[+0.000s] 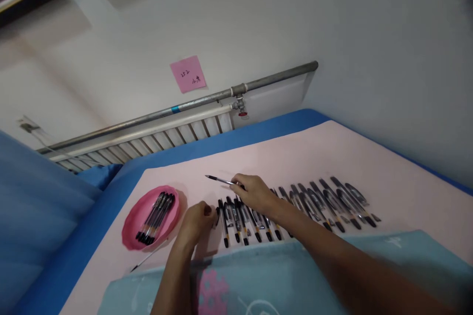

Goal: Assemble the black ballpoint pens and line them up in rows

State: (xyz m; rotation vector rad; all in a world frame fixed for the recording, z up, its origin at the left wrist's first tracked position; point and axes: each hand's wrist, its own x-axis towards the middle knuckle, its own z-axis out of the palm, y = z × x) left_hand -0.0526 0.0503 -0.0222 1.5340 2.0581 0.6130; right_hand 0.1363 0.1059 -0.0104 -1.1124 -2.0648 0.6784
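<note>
In my right hand (254, 192) is a slim pen (219, 179) with a clear barrel, its dark tip pointing left above the pink sheet. The fingers are closed around its rear end. My left hand (199, 221) is lower and to the left, with its fingers pinched at a small dark pen cap (216, 216) near the left end of a row. That row holds several pens (258, 224) with clear barrels and black ends, lying side by side with loose dark caps among them. My right forearm hides part of the row.
A pink bowl (127, 234) with several capped pens (157, 216) stands on the left. A thin white stick (146, 260) with a dark tip lies below it. Teal cloth (288, 275) covers the near edge. Behind the table are a radiator (177, 135) and a pipe (207, 100).
</note>
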